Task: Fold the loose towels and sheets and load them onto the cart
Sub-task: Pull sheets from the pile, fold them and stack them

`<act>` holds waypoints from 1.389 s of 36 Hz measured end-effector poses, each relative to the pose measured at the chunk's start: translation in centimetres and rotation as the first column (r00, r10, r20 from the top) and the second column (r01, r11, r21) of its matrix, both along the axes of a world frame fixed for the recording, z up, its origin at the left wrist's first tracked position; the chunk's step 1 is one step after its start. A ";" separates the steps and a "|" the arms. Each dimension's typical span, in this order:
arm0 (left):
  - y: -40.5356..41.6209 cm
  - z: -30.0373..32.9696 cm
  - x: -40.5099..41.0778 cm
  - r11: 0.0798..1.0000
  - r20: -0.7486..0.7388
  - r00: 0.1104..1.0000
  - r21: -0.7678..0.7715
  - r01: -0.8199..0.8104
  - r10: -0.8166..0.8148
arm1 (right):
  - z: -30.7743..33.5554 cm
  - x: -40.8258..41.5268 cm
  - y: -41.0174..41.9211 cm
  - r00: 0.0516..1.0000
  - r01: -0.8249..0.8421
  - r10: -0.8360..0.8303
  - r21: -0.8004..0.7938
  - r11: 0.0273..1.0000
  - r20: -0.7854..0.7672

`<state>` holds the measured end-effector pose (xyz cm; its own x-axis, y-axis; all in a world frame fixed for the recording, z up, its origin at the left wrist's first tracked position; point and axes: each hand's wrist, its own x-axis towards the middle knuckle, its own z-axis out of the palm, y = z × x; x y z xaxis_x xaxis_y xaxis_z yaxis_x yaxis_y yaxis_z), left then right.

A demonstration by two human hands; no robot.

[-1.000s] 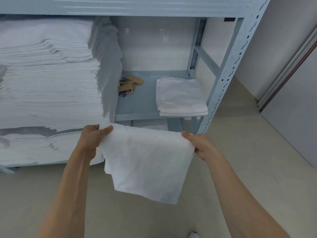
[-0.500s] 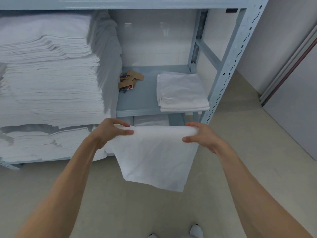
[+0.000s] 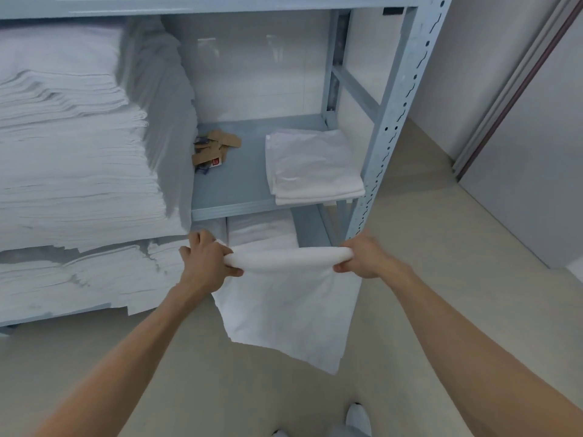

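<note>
A white towel (image 3: pixel 284 307) hangs in front of me, its top edge folded over into a thick roll between my hands. My left hand (image 3: pixel 205 263) grips the left end of that roll, and my right hand (image 3: pixel 362 258) grips the right end. The rest of the cloth drapes down toward the floor. Behind it stands a blue-grey metal shelf rack (image 3: pixel 397 121). A small folded white pile (image 3: pixel 312 167) lies on the rack's middle shelf at the right. Tall stacks of folded white linen (image 3: pixel 72 152) fill the rack's left side.
Brown card tags (image 3: pixel 214 149) lie scattered on the middle shelf (image 3: pixel 233 187) beside the stacks. More folded linen (image 3: pixel 258 228) sits on the lower shelf behind the towel. A grey door (image 3: pixel 536 152) stands at the right. Beige floor surrounds me; my shoes (image 3: pixel 358 419) show at the bottom.
My hands have lifted and moved forward toward the rack. The towel's top edge has been folded over into a roll, so less cloth hangs below.
</note>
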<state>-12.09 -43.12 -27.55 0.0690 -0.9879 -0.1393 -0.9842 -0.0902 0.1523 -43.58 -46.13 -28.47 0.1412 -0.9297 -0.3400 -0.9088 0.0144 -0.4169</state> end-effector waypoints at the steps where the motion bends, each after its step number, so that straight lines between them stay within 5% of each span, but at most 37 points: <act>1: -0.3 0.0 0.0 1.000 -0.001 1.000 -0.006 0.023 -0.023 | 0.1 -0.3 -0.1 1.000 0.009 -0.009 0.007 1.000 0.004; 9: -2.8 1.5 0.7 0.997 -0.178 0.982 0.032 0.067 -0.061 | 2.2 -2.0 -1.0 1.000 0.019 -0.020 0.041 0.999 0.021; 18: -6.3 3.5 -0.1 0.973 -0.176 0.970 0.131 0.192 -0.168 | 3.4 -4.4 -3.0 0.977 0.044 -0.052 0.047 0.998 0.206; 25: -11.2 6.4 -1.2 0.954 -0.186 0.952 0.133 0.269 -0.243 | 6.0 -6.1 -6.9 0.979 0.003 -0.019 0.076 0.997 0.203; 33: -21.6 12.6 -2.7 0.987 -0.140 0.978 -0.062 0.146 -0.153 | 12.8 -6.7 -18.2 0.967 0.058 -0.015 -0.164 0.985 0.254; 38: -28.5 19.5 -4.8 0.890 -0.196 0.979 -0.455 -0.035 -0.062 | 19.0 -6.0 -26.9 0.935 0.224 -0.022 -0.543 0.810 0.353; 43: -33.4 20.9 -5.9 0.558 -0.118 0.971 -0.830 0.018 -0.207 | 20.9 -5.7 -32.1 0.951 0.259 0.026 -0.841 0.475 0.308; 46: -35.5 17.5 -6.3 0.568 -0.108 0.955 -0.820 0.071 -0.275 | 17.7 -6.4 -33.5 0.933 0.300 0.087 -0.887 0.352 0.350; 50: -37.7 8.4 -7.0 0.660 -0.116 0.913 -0.726 0.191 -0.392 | 9.0 -8.2 -34.7 0.955 0.247 0.052 -0.881 0.404 0.292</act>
